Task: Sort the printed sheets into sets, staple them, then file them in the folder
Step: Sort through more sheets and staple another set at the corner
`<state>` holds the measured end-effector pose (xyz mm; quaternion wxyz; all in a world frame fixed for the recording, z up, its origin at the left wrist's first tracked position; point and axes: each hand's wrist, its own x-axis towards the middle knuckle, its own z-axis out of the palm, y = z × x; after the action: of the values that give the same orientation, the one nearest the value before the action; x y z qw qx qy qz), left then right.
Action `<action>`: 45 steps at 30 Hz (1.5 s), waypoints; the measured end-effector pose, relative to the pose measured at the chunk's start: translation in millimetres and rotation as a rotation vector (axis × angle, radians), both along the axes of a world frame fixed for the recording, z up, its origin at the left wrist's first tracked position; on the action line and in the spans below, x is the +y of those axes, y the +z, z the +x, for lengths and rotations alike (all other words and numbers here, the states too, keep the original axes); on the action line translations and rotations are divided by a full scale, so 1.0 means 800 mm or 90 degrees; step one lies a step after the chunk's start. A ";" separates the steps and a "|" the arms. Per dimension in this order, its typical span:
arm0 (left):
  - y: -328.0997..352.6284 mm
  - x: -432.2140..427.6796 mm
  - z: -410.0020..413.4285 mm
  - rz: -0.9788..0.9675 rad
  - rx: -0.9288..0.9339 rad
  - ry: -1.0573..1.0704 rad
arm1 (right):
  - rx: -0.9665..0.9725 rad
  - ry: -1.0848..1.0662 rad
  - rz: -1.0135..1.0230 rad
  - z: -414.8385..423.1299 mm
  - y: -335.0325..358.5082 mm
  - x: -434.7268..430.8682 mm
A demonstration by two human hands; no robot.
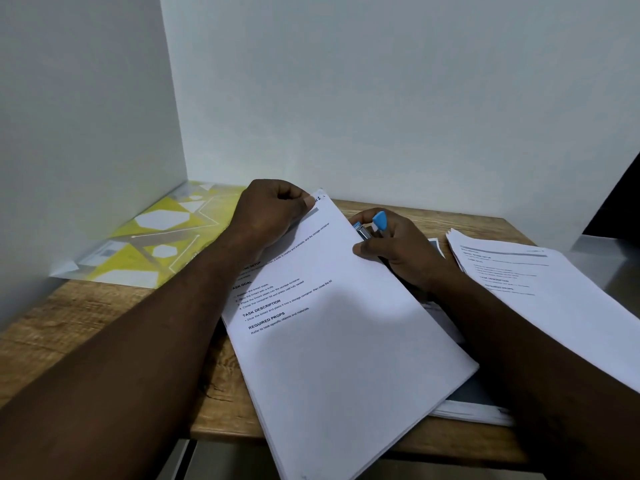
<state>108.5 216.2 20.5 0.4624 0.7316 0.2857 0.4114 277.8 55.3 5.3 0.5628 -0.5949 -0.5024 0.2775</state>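
Note:
A set of printed sheets (pixel 339 341) lies slanted across the middle of the wooden table (pixel 104 323), hanging over its front edge. My left hand (pixel 270 216) pinches the set's top corner between thumb and fingers. My right hand (pixel 398 251) grips a blue and silver stapler (pixel 375 225) just right of the set's upper edge, thumb resting on the paper. A yellow and white patterned folder (pixel 156 240) lies flat in the back left corner. Another pile of printed sheets (pixel 540 292) lies on the right.
More sheets and a dark cover (pixel 474 407) lie under the middle set near the front edge. White walls (pixel 415 98) close the table at the back and left. A grey surface (pixel 609 261) adjoins at the right.

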 end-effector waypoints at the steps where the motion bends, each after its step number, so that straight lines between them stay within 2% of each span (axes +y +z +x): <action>1: 0.000 0.000 0.000 -0.001 -0.003 0.000 | -0.004 -0.003 -0.001 0.000 0.000 0.000; 5: 0.000 0.000 -0.002 -0.005 -0.020 -0.012 | 0.003 -0.007 0.003 -0.001 -0.001 0.000; 9: -0.003 0.001 0.000 0.016 -0.017 -0.026 | 0.064 -0.040 0.051 -0.007 0.005 -0.002; 15: -0.007 -0.004 0.005 0.022 -0.023 -0.055 | -0.032 -0.101 0.058 0.002 0.011 -0.007; 25: -0.009 -0.014 0.009 0.039 -0.051 -0.137 | 0.009 -0.074 0.133 -0.006 0.004 0.004; 36: -0.004 -0.021 0.000 0.005 -0.097 -0.207 | -0.070 -0.070 0.168 -0.011 0.007 0.003; 45: -0.006 -0.018 0.003 0.015 -0.089 -0.188 | -0.087 -0.094 0.181 -0.012 0.009 -0.001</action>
<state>110.7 201.7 16.1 0.5280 0.7407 0.1377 0.3920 267.9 54.8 12.2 0.6247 -0.5622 -0.5284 0.1207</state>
